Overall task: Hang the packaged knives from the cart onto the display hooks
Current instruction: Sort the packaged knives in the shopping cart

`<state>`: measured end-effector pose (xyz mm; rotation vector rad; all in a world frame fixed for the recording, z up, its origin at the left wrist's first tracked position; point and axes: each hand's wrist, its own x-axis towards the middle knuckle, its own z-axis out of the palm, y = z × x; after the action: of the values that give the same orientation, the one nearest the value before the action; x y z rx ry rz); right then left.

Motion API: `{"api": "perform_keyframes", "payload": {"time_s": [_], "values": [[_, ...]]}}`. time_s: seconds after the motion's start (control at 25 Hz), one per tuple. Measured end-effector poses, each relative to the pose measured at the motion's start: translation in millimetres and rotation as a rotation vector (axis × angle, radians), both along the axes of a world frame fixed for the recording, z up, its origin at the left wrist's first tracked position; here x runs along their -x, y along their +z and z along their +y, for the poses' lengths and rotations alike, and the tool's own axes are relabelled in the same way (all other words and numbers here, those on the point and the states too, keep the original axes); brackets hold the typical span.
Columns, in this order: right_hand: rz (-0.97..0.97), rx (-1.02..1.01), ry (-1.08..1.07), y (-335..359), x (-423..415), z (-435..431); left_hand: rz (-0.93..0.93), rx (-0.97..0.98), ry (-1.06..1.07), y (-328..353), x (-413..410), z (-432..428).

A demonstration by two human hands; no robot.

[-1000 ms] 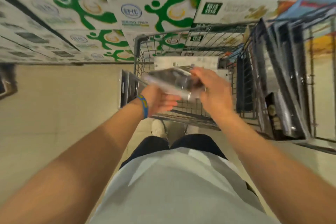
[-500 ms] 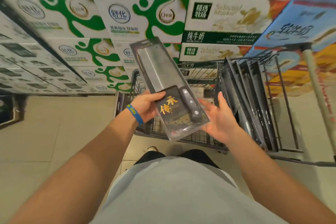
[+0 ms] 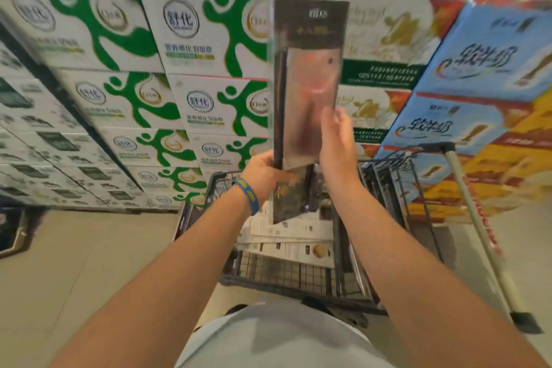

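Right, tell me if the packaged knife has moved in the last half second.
Yes. The packaged knife has swung from leaning left to upright and lifted higher above the near rim of the cart.

Views: one. Head camera, wide-angle, worn on the person's head, facing forward and down along both forearms.
- Nearest, bottom edge: pale shirt (image 3: pixel 283 337).
- Centre, close: left hand (image 3: pixel 263 173) and right hand (image 3: pixel 337 143) on an upright packaged knife (image 3: pixel 307 69), above the cart (image 3: pixel 268 281).
- Farther, top edge: stacked cartons (image 3: pixel 191 39), motion-blurred.
- Left edge: floor (image 3: pixel 74 263).
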<state>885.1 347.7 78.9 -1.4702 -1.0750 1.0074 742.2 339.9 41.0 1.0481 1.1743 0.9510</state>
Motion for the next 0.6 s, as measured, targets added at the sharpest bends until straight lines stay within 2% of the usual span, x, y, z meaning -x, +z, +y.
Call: {"api": "perform_keyframes", "payload": {"time_s": [0.08, 0.24, 0.44, 0.6], "values": [[0.073, -0.071, -0.103, 24, -5, 20, -0.050, -0.018, -0.055, 20, -10, 2], [0.095, -0.135, -0.197, 39, -8, 26, -0.123, -0.150, 0.054, 71, -11, 18], [0.143, -0.175, -0.120, 81, -4, 22, -0.019, -0.271, 0.146, 134, -10, 31], [0.109, -0.234, -0.067, 111, -18, 21, -0.011, -0.392, 0.070, 180, -15, 45]]}}
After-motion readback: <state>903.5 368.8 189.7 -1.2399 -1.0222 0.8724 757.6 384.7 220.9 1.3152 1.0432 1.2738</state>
